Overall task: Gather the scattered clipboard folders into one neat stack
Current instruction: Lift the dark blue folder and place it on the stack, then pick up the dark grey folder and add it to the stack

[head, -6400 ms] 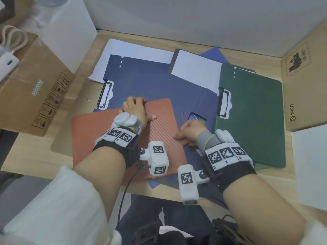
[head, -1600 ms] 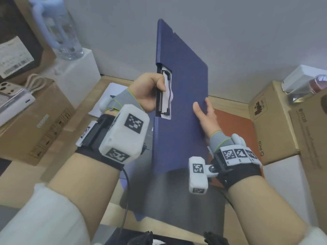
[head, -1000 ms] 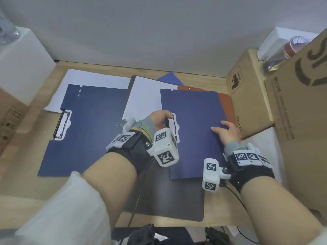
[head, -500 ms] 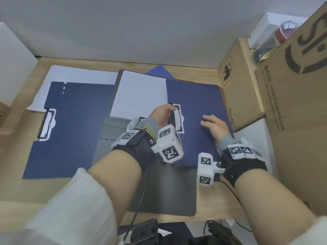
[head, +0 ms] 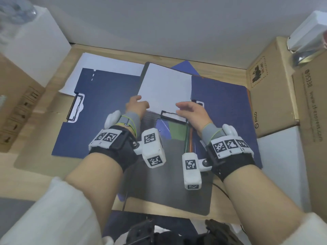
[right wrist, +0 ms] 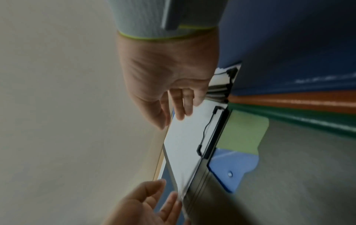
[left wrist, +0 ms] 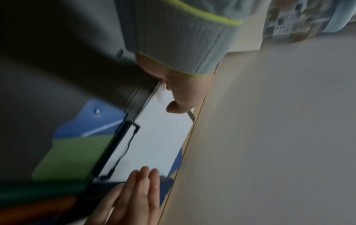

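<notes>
Head view: half a second ago our left hand [head: 137,106] gripped the clip of the blue folder [head: 219,112], now lying on the stack at 2 o'clock. Both hands have moved to the gray folder [head: 169,167] with white paper [head: 166,89]; our right hand [head: 192,112] hovers loosely open.

Left wrist: left thumb touches the paper's edge.

Right wrist: fingers relaxed, holding nothing. We judge this folder goes next.

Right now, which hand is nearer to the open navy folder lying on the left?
Left. The left hand sits just right of the open navy folder, on the white sheet; the right hand is farther right.
</notes>
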The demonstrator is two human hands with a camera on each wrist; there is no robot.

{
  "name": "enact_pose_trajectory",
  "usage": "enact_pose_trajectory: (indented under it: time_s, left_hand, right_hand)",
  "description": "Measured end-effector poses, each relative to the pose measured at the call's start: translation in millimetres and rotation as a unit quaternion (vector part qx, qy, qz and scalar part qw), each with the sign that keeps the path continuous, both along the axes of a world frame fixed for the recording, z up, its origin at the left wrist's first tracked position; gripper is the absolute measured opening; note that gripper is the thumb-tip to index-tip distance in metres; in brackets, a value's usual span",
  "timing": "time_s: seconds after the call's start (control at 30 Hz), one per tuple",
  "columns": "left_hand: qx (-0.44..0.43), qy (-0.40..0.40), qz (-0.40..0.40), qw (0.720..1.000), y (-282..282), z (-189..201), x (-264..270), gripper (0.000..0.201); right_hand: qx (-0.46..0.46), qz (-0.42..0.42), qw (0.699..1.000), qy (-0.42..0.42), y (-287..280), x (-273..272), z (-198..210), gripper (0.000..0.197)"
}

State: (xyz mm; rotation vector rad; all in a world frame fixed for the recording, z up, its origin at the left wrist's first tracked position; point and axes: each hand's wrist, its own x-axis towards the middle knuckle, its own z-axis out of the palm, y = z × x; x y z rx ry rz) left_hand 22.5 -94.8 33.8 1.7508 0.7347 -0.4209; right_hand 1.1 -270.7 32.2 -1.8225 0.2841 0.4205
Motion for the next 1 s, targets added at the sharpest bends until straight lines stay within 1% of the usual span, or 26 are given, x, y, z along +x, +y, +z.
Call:
enact_pose_trajectory:
  time_s: [0.07,0.13,0.2,0.23,0.27,0.33,0.43,0.5,0.53,0.6,0.67,0.7,0.73,0.77,0.8,0.83,0.9,0.97,1.0]
  left_hand:
    - [0.052,0.03,-0.009,0.998,23,-10,-4,0.063]
    - [0.104,0.058,-0.033,0.992,37,-14,-8,0.059]
    - [0.126,0.086,-0.057,0.987,52,-15,-13,0.051]
    - [0.127,0.102,-0.072,0.984,55,-15,-14,0.045]
    - [0.129,0.115,-0.09,0.981,58,-13,-18,0.034]
    - [0.15,0.147,-0.125,0.97,64,-11,-22,0.004]
    - [0.154,0.159,-0.16,0.962,68,-11,-24,0.016]
    - [0.135,0.166,-0.176,0.961,69,-7,-25,0.024]
    - [0.125,0.163,-0.183,0.961,70,-4,-27,0.025]
    - [0.116,0.154,-0.207,0.959,68,5,-28,0.019]
    - [0.112,0.138,-0.233,0.956,72,7,-27,0.025]
    - [0.106,0.131,-0.252,0.953,72,9,-26,0.031]
    - [0.092,0.127,-0.258,0.953,75,11,-26,0.034]
    - [0.067,0.128,-0.259,0.955,80,11,-25,0.034]
    - [0.035,0.132,-0.256,0.957,86,13,-25,0.032]
    - [0.002,0.13,-0.244,0.961,92,15,-25,0.028]
    - [-0.043,0.122,-0.245,0.961,99,23,-27,0.014]
    - [-0.072,0.113,-0.245,0.96,115,31,-29,0.034]
    - [-0.09,0.102,-0.242,0.961,122,35,-30,0.031]
  right_hand:
    - [0.006,0.019,1.0,0.021,14,-2,-3,0.026]
    - [-0.018,0.022,0.999,0.044,20,-4,-6,0.024]
    - [-0.045,0.042,0.995,0.074,29,-7,-11,0.028]
    - [-0.059,0.056,0.993,0.089,31,-9,-13,0.029]
    - [-0.072,0.074,0.989,0.104,34,-12,-15,0.03]
    - [-0.094,0.094,0.984,0.122,40,-17,-19,0.03]
    - [-0.099,0.087,0.983,0.126,47,-22,-23,0.033]
    - [-0.103,0.079,0.983,0.132,54,-24,-24,0.038]
    - [-0.105,0.073,0.983,0.134,59,-25,-23,0.041]
    - [-0.102,0.059,0.983,0.141,66,-26,-19,0.044]
    - [-0.095,0.045,0.983,0.15,74,-27,-17,0.047]
    - [-0.106,0.039,0.982,0.152,76,-26,-15,0.043]
    - [-0.114,0.039,0.981,0.153,79,-26,-14,0.032]
    - [-0.12,0.035,0.98,0.155,83,-26,-10,0.017]
    - [-0.116,0.024,0.98,0.157,86,-23,-9,0.018]
    - [-0.112,0.022,0.98,0.162,88,-20,-7,0.027]
    - [-0.083,-0.004,0.982,0.168,92,-14,-2,0.033]
    - [-0.04,-0.025,0.986,0.16,104,-9,11,0.03]
    - [-0.024,-0.037,0.987,0.157,111,-6,17,0.023]
